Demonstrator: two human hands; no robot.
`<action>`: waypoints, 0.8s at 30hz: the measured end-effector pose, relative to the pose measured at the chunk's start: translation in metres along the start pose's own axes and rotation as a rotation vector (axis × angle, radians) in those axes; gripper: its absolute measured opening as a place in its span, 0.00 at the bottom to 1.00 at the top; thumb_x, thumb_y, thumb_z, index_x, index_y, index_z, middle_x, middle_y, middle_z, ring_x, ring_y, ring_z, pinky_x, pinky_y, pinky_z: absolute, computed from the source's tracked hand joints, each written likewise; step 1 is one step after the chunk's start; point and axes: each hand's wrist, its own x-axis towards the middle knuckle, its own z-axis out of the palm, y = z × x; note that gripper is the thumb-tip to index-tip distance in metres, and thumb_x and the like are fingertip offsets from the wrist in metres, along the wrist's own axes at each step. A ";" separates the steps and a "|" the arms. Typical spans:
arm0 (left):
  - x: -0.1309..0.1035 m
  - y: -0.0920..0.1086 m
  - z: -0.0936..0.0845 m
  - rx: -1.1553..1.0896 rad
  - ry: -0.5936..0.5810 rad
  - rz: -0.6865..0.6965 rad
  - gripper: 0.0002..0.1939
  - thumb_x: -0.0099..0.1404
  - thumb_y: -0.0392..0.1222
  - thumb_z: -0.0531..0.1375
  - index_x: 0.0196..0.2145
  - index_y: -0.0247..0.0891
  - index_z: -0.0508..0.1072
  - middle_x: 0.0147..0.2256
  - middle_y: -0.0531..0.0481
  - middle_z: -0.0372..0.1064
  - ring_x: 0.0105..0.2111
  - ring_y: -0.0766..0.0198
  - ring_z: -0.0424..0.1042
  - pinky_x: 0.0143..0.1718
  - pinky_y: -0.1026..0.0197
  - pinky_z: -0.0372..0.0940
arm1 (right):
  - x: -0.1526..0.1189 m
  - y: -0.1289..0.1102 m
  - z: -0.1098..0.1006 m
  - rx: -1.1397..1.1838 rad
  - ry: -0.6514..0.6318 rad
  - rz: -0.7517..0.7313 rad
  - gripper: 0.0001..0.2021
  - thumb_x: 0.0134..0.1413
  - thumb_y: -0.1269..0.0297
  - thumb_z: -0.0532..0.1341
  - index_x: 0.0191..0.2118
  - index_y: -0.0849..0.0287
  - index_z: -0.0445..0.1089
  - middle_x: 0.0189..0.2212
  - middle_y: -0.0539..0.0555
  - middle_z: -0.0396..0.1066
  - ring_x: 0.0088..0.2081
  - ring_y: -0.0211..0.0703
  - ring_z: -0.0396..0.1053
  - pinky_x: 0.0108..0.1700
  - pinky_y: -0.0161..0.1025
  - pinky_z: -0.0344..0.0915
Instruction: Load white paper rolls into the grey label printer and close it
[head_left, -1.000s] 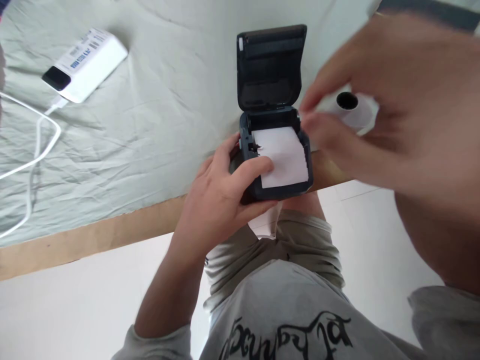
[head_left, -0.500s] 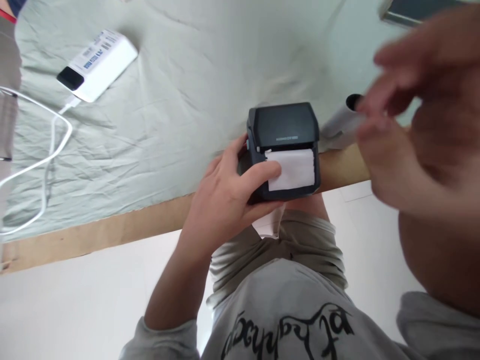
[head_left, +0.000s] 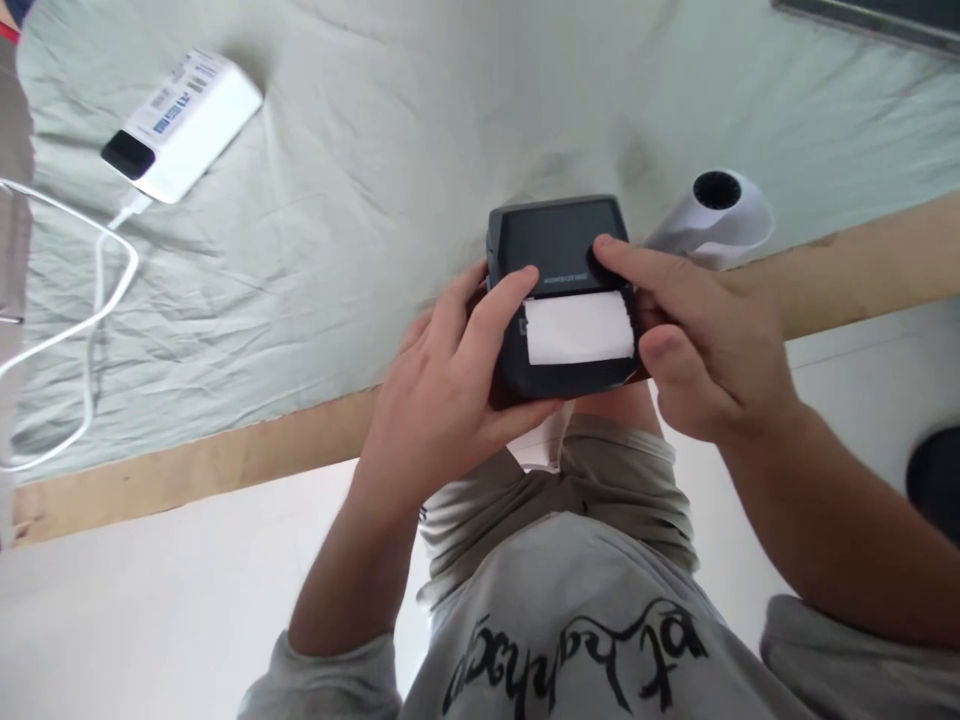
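A small black label printer (head_left: 555, 235) is held over the table's front edge, with a strip of white paper (head_left: 577, 328) sticking out of its slot. My left hand (head_left: 450, 380) grips it from the left, the thumb near the lid's lower edge and the other fingers around the side and underneath. On the right side, my right hand (head_left: 705, 340) also holds the printer, its index finger resting on the dark lid. Just behind that hand a roll of white paper (head_left: 690, 222) with a black core lies on the cloth.
A white power bank (head_left: 184, 125) lies at the left with a white cable (head_left: 112, 300) plugged in. Pale green cloth (head_left: 360, 200) covers the table, whose wooden edge (head_left: 225, 450) runs along the front. A dark flat object (head_left: 885, 22) sits at the far right.
My right hand has come down from the upper right onto the printer's right side. My left thumb has shifted from the paper strip up to the lid's edge.
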 end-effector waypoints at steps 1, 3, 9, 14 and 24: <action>0.000 0.001 0.000 -0.005 0.002 -0.007 0.54 0.78 0.65 0.84 0.88 0.59 0.61 0.87 0.38 0.70 0.86 0.30 0.74 0.83 0.29 0.80 | -0.001 0.001 -0.002 -0.020 -0.010 -0.003 0.29 0.92 0.45 0.54 0.80 0.45 0.83 0.37 0.54 0.80 0.34 0.45 0.75 0.37 0.44 0.74; -0.001 0.001 0.001 -0.014 0.018 -0.006 0.55 0.76 0.60 0.86 0.86 0.59 0.62 0.86 0.37 0.71 0.85 0.30 0.76 0.82 0.30 0.81 | -0.005 0.005 -0.006 -0.084 -0.056 -0.006 0.30 0.92 0.45 0.55 0.81 0.49 0.82 0.38 0.55 0.82 0.35 0.46 0.76 0.38 0.43 0.73; -0.001 -0.003 0.004 -0.035 0.033 0.017 0.54 0.75 0.60 0.86 0.85 0.55 0.63 0.85 0.34 0.73 0.84 0.30 0.77 0.79 0.30 0.83 | -0.009 0.014 -0.004 -0.233 -0.059 -0.080 0.29 0.91 0.44 0.56 0.78 0.53 0.82 0.37 0.53 0.85 0.31 0.42 0.74 0.34 0.40 0.67; 0.003 -0.005 0.002 -0.044 0.012 -0.015 0.65 0.75 0.70 0.84 0.92 0.47 0.55 0.88 0.30 0.68 0.86 0.29 0.74 0.86 0.31 0.76 | -0.019 0.003 0.010 -0.369 -0.005 0.032 0.41 0.91 0.32 0.46 0.87 0.54 0.72 0.62 0.65 0.89 0.48 0.51 0.87 0.41 0.43 0.75; 0.007 0.005 -0.014 -0.021 -0.063 -0.171 0.59 0.71 0.69 0.87 0.88 0.48 0.71 0.85 0.39 0.75 0.81 0.30 0.80 0.79 0.36 0.83 | -0.029 0.025 -0.013 -0.373 -0.306 0.028 0.50 0.92 0.33 0.39 0.98 0.65 0.47 0.78 0.75 0.78 0.64 0.65 0.87 0.54 0.54 0.87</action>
